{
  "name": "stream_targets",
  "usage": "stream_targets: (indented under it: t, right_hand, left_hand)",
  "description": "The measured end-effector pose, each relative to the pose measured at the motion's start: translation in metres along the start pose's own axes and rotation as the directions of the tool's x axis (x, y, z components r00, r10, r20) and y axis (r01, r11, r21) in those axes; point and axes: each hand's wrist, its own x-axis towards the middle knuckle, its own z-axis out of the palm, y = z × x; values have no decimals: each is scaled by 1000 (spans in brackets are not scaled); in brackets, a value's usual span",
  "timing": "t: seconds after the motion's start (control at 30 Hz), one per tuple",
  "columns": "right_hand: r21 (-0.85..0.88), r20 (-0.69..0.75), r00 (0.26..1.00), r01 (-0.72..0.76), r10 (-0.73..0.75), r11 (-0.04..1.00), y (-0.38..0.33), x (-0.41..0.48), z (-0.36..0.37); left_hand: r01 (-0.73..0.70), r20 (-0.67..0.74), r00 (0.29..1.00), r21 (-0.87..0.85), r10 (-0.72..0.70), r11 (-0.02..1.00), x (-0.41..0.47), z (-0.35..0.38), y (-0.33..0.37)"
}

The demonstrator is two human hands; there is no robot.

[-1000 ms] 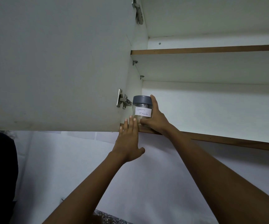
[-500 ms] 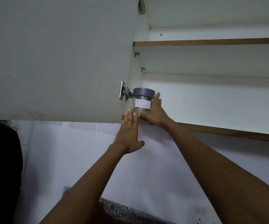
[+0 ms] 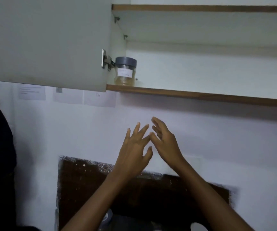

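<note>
Jar point(image 3: 125, 71), head view. It carries a white paper label point(image 3: 124, 72) with handwriting, too blurred to read. The body is clear glass with a pale yellowish tint near the base, closed by a grey screw lid point(image 3: 126, 62), and it stands upright.

Position: the jar stands on the lower shelf point(image 3: 201, 95), at that shelf's left end, just behind its brown front edge. The door hinge point(image 3: 107, 60) sits just beside it at the same end. To the jar's right, the shelf's white back wall shows along the rest of the shelf.

The open cabinet door point(image 3: 42, 39) hangs off the left end of the shelf. A second shelf point(image 3: 201, 8) runs above it.

My left hand point(image 3: 133, 152) is well below the shelf, fingers straight and spread, holding nothing. My right hand point(image 3: 165, 140) is level with it, also below the shelf, fingers loosely extended, holding nothing. The two hands are close together; I cannot tell whether they touch. Neither touches the jar or the shelf.

Paper sheets point(image 3: 32, 92) are stuck to the wall just under the shelf's left end; their print is illegible.
</note>
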Motion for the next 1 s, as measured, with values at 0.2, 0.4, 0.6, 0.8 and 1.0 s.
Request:
stream_targets:
  t: [0.2,0.4,0.6,0.8,1.0]
  right_hand:
    - [-50,-43,989,-146,144,988,29,-109,-36]
    - [-110,-42,953,-302,299,947,50,-209,-42]
    - [-150,-16,792,-605,610,782,76,-302,-36]
    - [-176,-20,668,-735,744,655,90,-387,-35]
    - [-133,38,504,-853,863,504,87,-451,-28]
  left_hand:
    - [-58,185,978,-183,93,981,-70,27,64]
    - [-25,356,924,-312,141,950,-146,57,101]
    - [80,589,778,-438,218,896,-230,82,127]
    - [58,750,533,-495,392,867,-297,105,141]
    - [182,840,349,-495,415,850,-334,113,149]
